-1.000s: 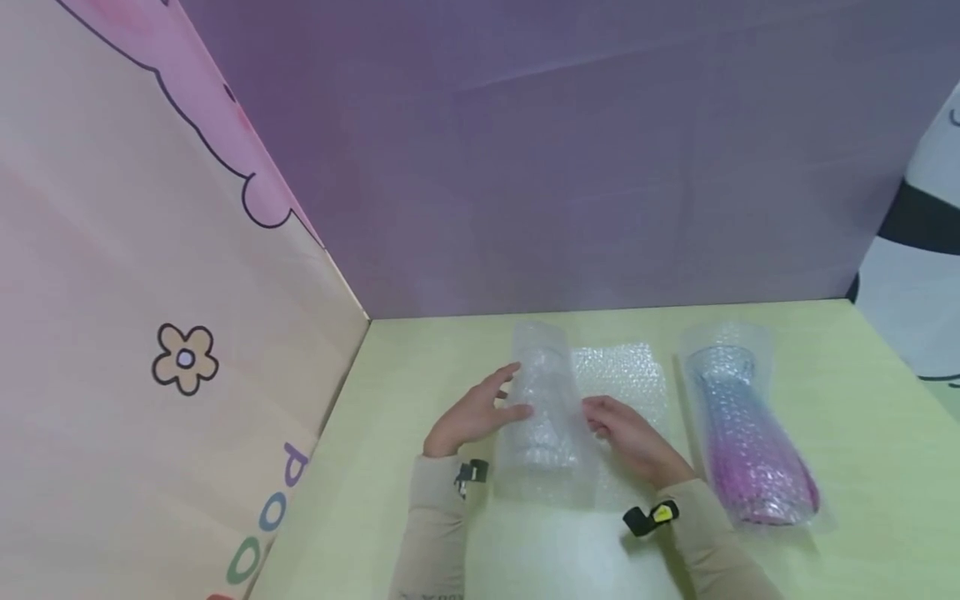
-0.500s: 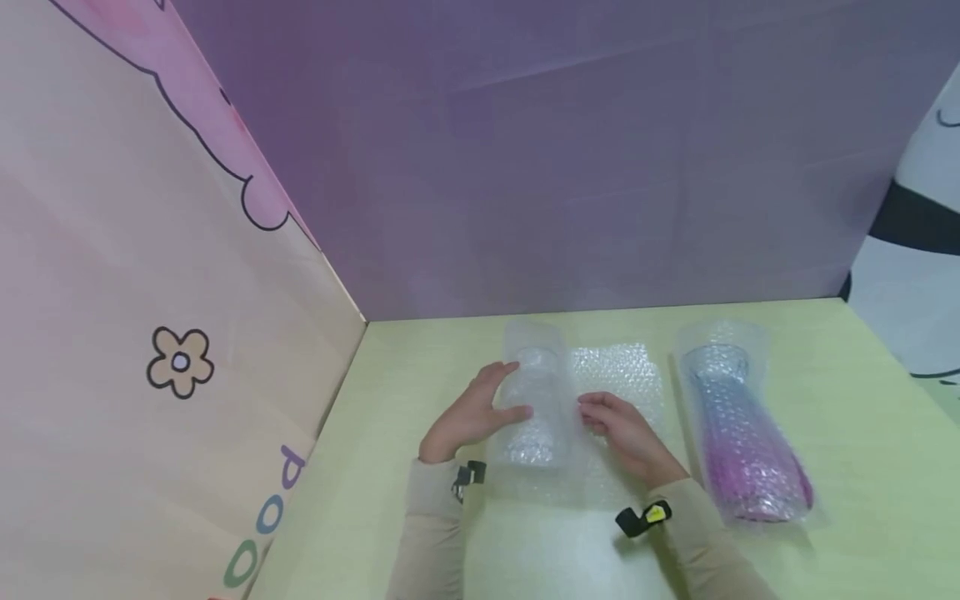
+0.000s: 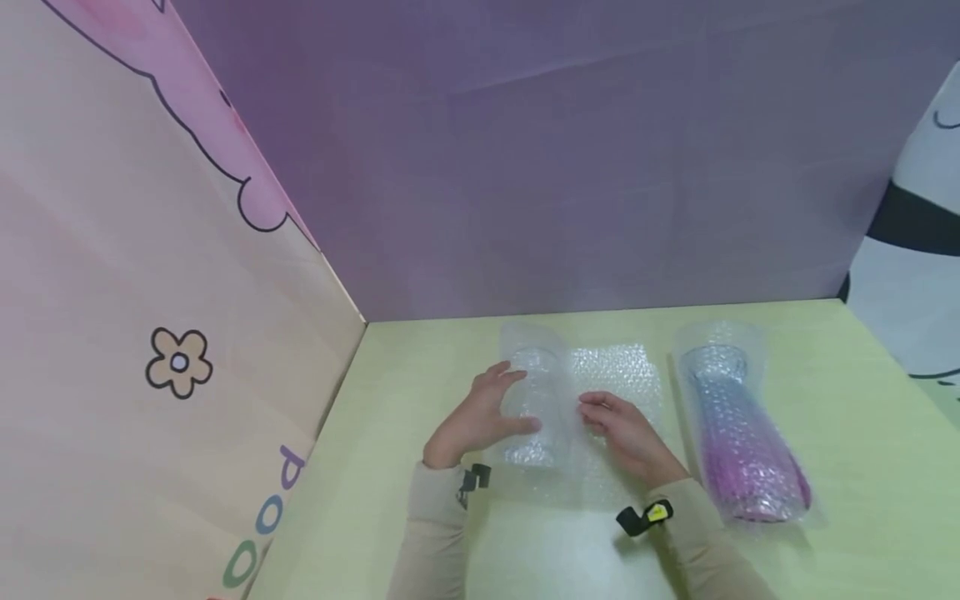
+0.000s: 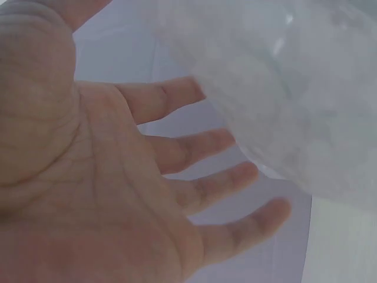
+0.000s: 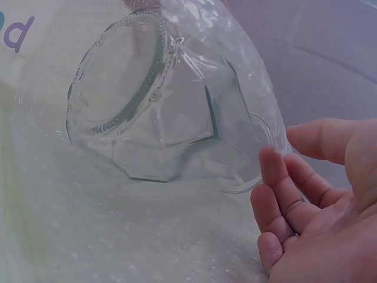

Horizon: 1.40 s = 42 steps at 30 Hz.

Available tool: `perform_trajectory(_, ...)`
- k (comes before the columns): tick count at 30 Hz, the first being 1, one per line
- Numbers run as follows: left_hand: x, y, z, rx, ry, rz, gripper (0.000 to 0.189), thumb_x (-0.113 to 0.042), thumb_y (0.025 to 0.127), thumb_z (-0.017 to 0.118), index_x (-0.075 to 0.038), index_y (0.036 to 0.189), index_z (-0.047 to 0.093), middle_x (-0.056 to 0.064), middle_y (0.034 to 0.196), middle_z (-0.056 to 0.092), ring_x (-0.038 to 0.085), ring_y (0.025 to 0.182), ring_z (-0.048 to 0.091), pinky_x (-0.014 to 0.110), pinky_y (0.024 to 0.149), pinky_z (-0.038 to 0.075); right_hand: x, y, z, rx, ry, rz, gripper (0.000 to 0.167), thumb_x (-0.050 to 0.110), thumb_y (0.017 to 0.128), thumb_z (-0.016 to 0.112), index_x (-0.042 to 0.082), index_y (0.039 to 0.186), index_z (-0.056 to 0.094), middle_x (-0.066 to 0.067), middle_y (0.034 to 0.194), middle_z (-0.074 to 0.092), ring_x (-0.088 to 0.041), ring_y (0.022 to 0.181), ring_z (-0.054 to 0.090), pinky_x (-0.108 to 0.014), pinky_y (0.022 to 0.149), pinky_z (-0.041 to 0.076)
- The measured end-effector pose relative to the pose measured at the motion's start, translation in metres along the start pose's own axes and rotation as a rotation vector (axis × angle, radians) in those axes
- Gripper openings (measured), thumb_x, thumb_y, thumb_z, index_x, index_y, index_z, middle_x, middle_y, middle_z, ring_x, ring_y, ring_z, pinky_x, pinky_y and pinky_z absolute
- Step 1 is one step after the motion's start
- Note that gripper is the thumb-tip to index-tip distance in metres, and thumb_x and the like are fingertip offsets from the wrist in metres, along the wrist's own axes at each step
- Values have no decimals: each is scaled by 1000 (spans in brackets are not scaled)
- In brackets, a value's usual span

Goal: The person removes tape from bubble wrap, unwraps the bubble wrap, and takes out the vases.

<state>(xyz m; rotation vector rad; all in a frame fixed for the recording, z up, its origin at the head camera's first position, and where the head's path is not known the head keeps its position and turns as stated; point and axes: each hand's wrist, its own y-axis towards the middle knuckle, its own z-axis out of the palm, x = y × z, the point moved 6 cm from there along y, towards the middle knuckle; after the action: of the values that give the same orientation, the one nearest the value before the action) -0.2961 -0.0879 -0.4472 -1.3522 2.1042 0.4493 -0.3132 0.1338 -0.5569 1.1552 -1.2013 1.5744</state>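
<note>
A clear glass vessel with a ribbed round base and faceted sides lies on its side, covered by bubble wrap. In the head view the wrap forms a pale upright bundle around it, between both hands. My left hand is on the left of the bundle, fingers spread and thumb over its front. The left wrist view has those fingers extended, tips at the edge of the wrap. On the right side, my right hand pinches the wrap's edge between thumb and curled fingers.
A blue-to-pink vase in its own bubble wrap lies on the right of the pale table. Behind the table stands a purple backdrop. A printed panel with a flower bounds the left side.
The wrapped glass vessel has shifted slightly left and its wrap has turned a little. My left thumb has moved lower on it. My right hand keeps its pinch with little movement.
</note>
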Motion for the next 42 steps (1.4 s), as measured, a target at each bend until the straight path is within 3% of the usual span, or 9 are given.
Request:
perform_trajectory(9, -11, -6, 4, -10, 119, -35, 83, -50, 86, 78, -14, 154, 47, 12, 170, 25, 36, 157, 21, 66, 123, 25, -4, 2, 3, 8, 29, 4, 36, 19, 102, 62, 2, 134, 57, 12, 110, 66, -6, 106, 62, -20, 99, 52)
perform_trajectory(19, -21, -24, 14, -8, 213, -1, 92, -53, 78, 85, -16, 153, 48, 14, 168, 28, 39, 156, 23, 61, 124, 26, -2, 1, 6, 42, 63, -52, 35, 18, 104, 60, 4, 136, 59, 12, 111, 70, -6, 106, 64, -21, 100, 52)
perform_trajectory(28, -14, -32, 18, -57, 196, 60, 103, -47, 64, 96, -23, 152, 48, 15, 169, 26, 40, 157, 21, 61, 127, 20, 4, 0, 9, 28, 178, -113, 20, 12, 103, 58, 19, 116, 71, 12, 104, 73, -6, 99, 66, -23, 98, 54)
perform_trajectory(33, -12, -31, 18, -93, 200, 98, 96, -49, 70, 92, -22, 151, 49, 14, 168, 29, 38, 156, 23, 60, 126, 22, 11, 0, 13, 71, 206, -175, 24, 8, 104, 54, 21, 114, 71, 12, 105, 74, -4, 100, 66, -20, 99, 52)
perform_trajectory(38, -11, -30, 13, -156, 136, 121, 85, -50, 77, 86, -19, 149, 52, 14, 164, 36, 35, 154, 29, 58, 125, 28, 20, -2, 18, 115, 266, -250, 22, 7, 106, 51, 18, 111, 70, 9, 105, 75, -6, 101, 68, -23, 97, 55)
perform_trajectory(42, -6, -31, 8, -214, 81, 122, 80, -49, 79, 85, -16, 146, 56, 15, 161, 41, 34, 152, 34, 57, 123, 32, 21, -3, 20, 98, 252, -239, 20, 8, 107, 50, 18, 107, 67, 8, 103, 73, -7, 97, 68, -24, 93, 57)
